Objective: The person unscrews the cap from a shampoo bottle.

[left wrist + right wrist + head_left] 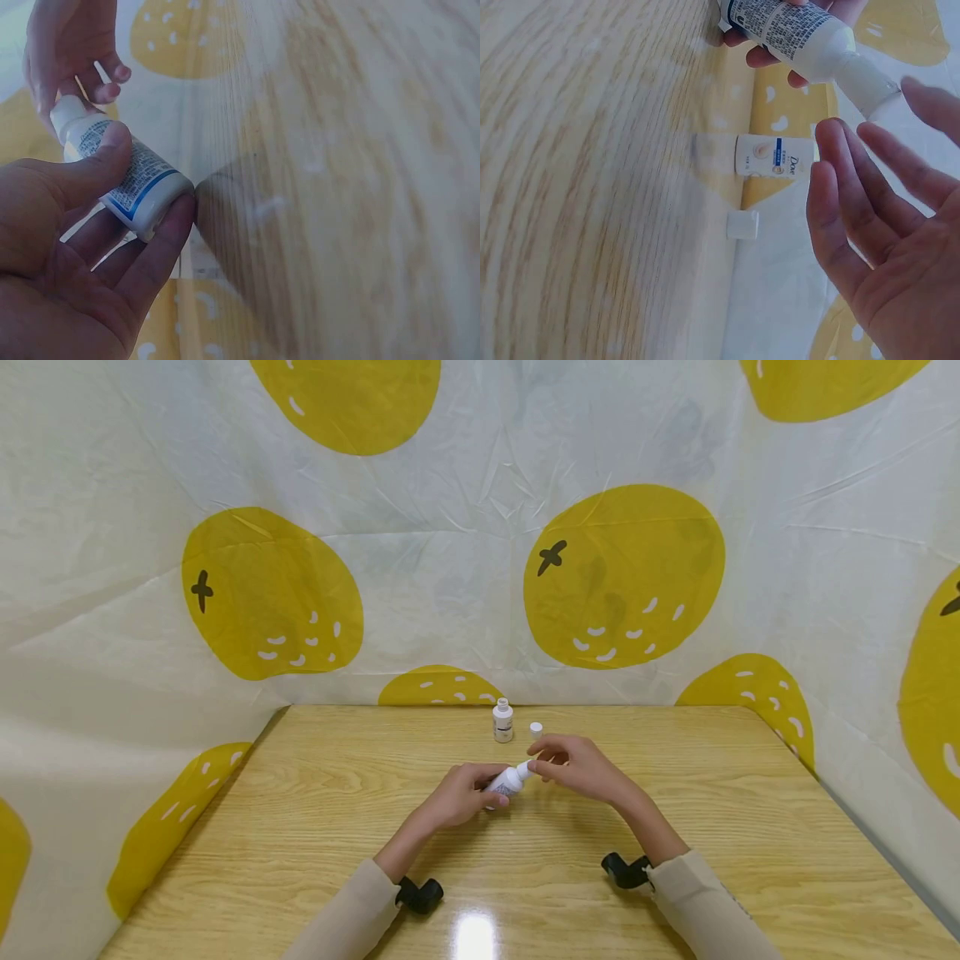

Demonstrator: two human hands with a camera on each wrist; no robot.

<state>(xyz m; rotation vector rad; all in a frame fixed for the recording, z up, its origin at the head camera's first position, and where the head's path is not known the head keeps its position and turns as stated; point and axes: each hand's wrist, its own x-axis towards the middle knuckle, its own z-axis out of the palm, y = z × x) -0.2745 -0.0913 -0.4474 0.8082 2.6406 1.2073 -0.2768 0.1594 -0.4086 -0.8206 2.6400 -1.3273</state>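
Left hand (457, 795): grip wrapped round the white bottle (507, 782), held over the tabletop (315, 810).
Bottle axis: neck aimed toward 2 o'clock.
Right hand (573, 766): fingers loose at the neck, holding nothing.
Beyond, 12 o'clock: second bottle (502, 721), loose cap (536, 729).

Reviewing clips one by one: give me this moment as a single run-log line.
left hand grips white bottle | right hand at its neck | second bottle, loose cap behind on table

Table (315, 827) glossy wood-grain; bottle (510, 781) smooth white plastic; backdrop (450, 568) creased matt cloth.
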